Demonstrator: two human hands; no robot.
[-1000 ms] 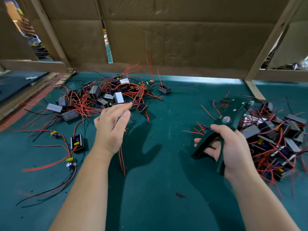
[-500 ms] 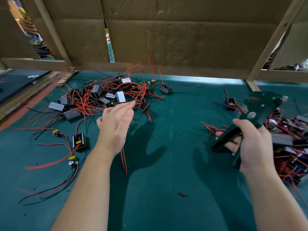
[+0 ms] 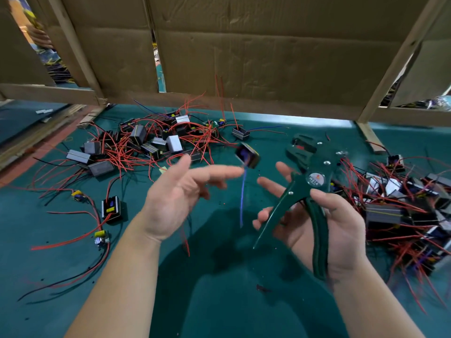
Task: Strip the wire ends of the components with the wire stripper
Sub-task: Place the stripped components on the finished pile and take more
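Step in hand: fetching one piece to the tool; no wire is in the cutter yet.

Right hand [image 3: 341, 235]: palm up, holds the wire stripper [image 3: 311, 189]. Thumb lies curled over one handle, the other handle rests across loosely straightened fingers. Handles are spread wide, and the head points up and away from the person.

Left hand [image 3: 175, 201]: just left of the wire stripper, fingers straight and spread, thumb up, pinching nothing that I can see.

Component [image 3: 247, 156]: small dark block, just left of the wire stripper's head, at the tip of the left forefinger. Its blue wire [image 3: 242, 198] hangs straight down between the two hands. Heavy blur here; I cannot tell whether the block touches the fingertip or is loose in the air.

Stock: far heap [image 3: 146, 147] of blocks with red leads, well left of the wire stripper; near heap [image 3: 402, 206] just right of it. Both lie on the green mat [image 3: 219, 301].

Judgement on next move: get a firm pinch on the block or its lead, steady the free end, feed that end into the spread head, then squeeze the handles. The lead is thin and swinging, so it needs stilling first.
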